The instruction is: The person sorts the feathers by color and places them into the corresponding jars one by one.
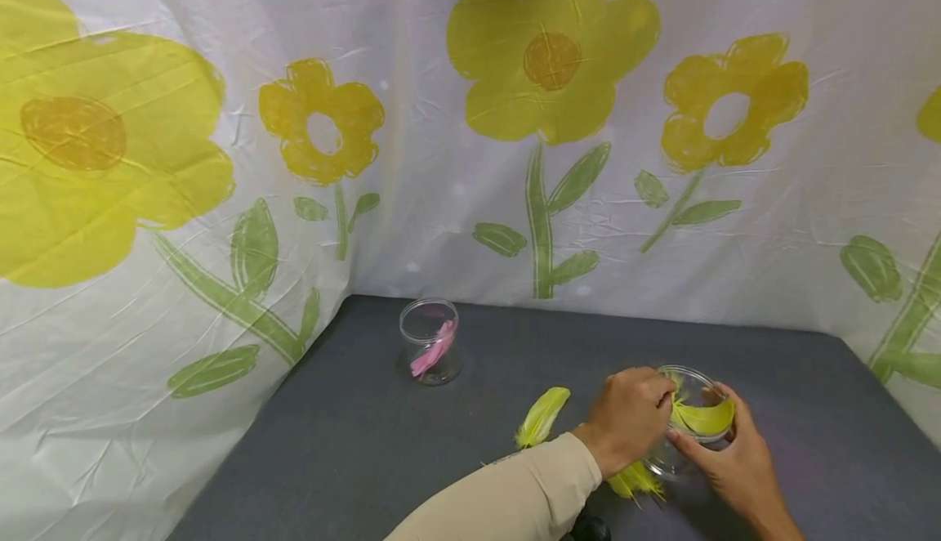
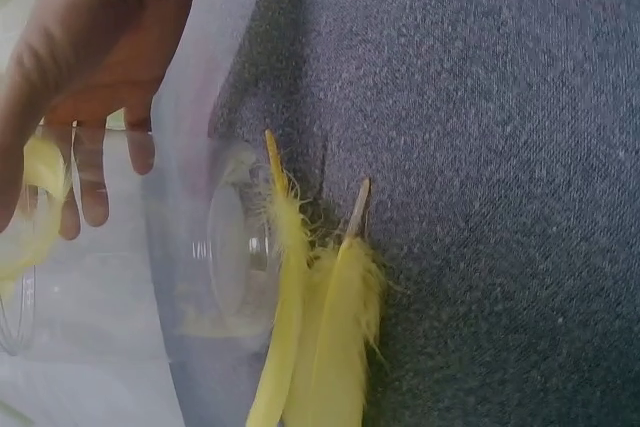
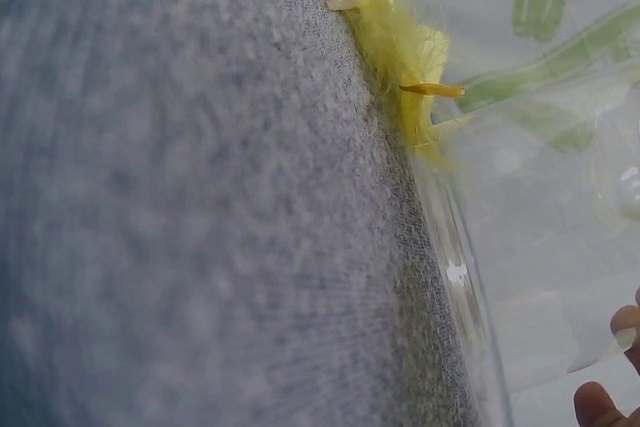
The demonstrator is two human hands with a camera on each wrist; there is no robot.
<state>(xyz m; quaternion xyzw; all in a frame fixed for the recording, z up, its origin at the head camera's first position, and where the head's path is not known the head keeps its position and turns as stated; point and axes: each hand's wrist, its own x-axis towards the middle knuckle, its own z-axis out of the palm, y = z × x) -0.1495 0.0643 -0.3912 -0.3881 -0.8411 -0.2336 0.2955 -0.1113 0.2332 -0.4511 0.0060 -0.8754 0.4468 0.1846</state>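
Note:
Yellow feather [image 1: 709, 418] curves inside the mouth of a clear plastic jar [image 1: 665, 466] on the right side of the table. My left hand [image 1: 634, 412] is at the jar's rim, its curled fingers pinching the feather's fluffy end. From the right, my right hand [image 1: 742, 463] grips the jar, thumb in front and fingers round the far side. Those fingers show through the clear wall in the left wrist view. Beside the jar's base lie loose yellow feathers [image 2: 335, 337], partly hidden by the left forearm in the head view. Another yellow feather [image 1: 542, 417] lies left of the left hand.
A second clear jar [image 1: 429, 312] stands at the back left with a pink strip-like piece [image 1: 434, 350] inside. The dark grey tabletop [image 1: 331, 435] meets a flower-printed white curtain [image 1: 419, 222] behind and at both sides. A black object [image 1: 590, 527] shows at the bottom edge.

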